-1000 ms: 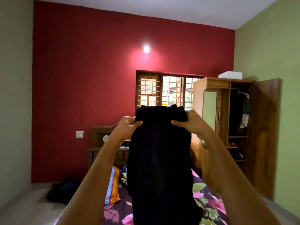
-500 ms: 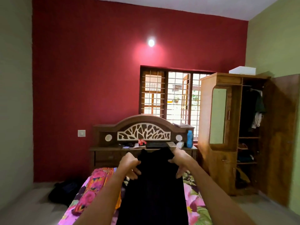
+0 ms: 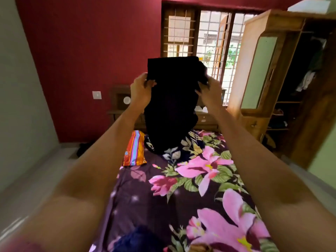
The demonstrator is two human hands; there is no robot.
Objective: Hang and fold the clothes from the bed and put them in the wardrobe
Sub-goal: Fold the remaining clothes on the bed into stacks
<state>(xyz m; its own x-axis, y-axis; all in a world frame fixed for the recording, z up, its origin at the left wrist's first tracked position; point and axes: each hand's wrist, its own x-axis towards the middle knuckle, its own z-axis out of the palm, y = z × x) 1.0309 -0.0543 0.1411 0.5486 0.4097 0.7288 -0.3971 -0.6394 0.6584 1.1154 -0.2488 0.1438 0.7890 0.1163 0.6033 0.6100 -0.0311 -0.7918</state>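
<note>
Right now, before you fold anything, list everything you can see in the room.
garment: one, black, held up over the head of the bed, lower end hanging down to it
bed sheet: one, dark purple with pink flowers, covering the bed
pillow: one, orange with stripes, left side of the bed
blue cloth: one, dark blue, near edge of the bed
headboard: one, brown wood, partly hidden behind the garment
window: one, wood frame with grille, red wall
wardrobe: one, brown wood, right, door open, clothes hanging inside
white box: one, atop the wardrobe
wall switch: one, white, red wall
left hand: grips the garment's left edge
right hand: grips its right edge
</note>
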